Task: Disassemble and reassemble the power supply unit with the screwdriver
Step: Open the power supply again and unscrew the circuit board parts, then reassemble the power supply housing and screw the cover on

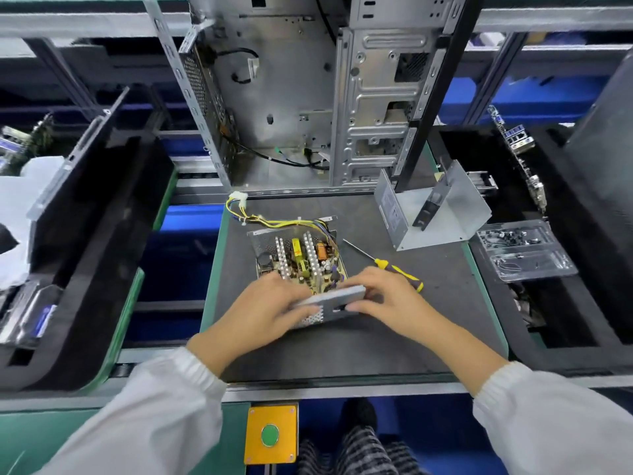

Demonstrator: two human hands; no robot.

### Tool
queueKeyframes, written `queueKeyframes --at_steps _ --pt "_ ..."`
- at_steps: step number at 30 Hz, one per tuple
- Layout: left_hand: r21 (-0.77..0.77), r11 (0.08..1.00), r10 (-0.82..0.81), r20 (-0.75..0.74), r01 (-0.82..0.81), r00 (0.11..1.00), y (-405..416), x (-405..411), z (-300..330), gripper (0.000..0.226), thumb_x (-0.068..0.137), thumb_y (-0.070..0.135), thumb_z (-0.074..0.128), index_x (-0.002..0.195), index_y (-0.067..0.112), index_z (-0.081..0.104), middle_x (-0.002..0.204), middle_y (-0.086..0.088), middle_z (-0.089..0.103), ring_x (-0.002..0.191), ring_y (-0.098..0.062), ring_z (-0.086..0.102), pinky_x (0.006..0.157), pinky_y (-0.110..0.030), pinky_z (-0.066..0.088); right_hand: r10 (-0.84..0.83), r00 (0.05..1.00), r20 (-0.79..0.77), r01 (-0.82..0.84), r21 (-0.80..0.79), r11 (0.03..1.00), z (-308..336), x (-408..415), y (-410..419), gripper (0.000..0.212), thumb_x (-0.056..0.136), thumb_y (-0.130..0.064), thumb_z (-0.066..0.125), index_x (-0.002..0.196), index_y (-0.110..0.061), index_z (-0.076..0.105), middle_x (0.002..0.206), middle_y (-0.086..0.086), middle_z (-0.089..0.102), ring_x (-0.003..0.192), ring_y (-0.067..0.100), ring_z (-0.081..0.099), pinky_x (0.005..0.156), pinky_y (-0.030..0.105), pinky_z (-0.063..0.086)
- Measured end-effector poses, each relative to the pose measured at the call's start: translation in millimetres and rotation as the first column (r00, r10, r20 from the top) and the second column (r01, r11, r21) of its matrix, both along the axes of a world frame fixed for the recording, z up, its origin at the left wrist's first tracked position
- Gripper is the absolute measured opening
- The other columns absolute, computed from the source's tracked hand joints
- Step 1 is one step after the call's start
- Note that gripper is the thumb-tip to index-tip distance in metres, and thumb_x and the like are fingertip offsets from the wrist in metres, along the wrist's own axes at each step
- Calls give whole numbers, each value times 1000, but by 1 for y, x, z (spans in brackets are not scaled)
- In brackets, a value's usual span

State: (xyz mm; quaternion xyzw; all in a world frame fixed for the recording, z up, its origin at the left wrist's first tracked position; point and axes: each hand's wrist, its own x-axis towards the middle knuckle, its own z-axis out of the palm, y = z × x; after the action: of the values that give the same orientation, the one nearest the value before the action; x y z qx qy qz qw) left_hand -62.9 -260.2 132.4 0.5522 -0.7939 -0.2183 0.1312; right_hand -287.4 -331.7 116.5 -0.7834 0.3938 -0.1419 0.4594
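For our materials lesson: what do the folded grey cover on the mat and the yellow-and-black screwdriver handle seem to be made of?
Folded grey cover: probably sheet metal, matt silvery, with crisp thin bends. Yellow-and-black screwdriver handle: likely moulded plastic or rubber, smooth, in solid colours; its shaft looks like bright steel.

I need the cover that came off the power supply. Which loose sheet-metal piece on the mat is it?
The bent grey cover standing at the mat's far right, untouched; the other, perforated one is held by both hands.

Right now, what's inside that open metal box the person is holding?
Inside the power supply unit: a circuit board with silver heat sinks, a yellow transformer and yellow wires leading out. The left hand and right hand cover its near end, hiding what's there.
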Motion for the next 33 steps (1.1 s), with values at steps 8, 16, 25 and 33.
queueKeyframes --at_steps 8,16,25,33 --pt "475 877 187 -469 69 863 -56 28 68 23 93 28 64 72 20 72 66 4 55 61 -11 43 59 -20 32 -104 952 287 -2 346 938 60 -5 -32 14 86 -9 66 98 -9 73 96 6 74 88 17 67 74 24 55" --pt "765 589 91 -381 259 920 -137 38 72 34 99 18 53 130 6 60 122 -19 67 105 -33 67 86 -40 56 -259 923 283 74 532 844 62 6 -63 7 85 -6 67 89 -3 72 88 12 74 79 17 70 67 19 55" --pt "852 428 261 -437 302 861 -173 47 57 30 95 12 57 122 -1 64 113 -19 70 91 -25 72 73 -31 59 -426 860 280 90 739 668 53 26 -76 14 87 -5 63 93 5 69 97 18 72 92 25 70 72 27 57" --pt "838 464 204 -417 288 886 -175 44 52 31 91 9 64 121 0 65 122 -27 63 101 -34 65 90 -42 55 -509 823 251 124 796 593 47 20 -71 27 71 -11 74 95 0 71 100 16 72 94 27 69 75 29 58"
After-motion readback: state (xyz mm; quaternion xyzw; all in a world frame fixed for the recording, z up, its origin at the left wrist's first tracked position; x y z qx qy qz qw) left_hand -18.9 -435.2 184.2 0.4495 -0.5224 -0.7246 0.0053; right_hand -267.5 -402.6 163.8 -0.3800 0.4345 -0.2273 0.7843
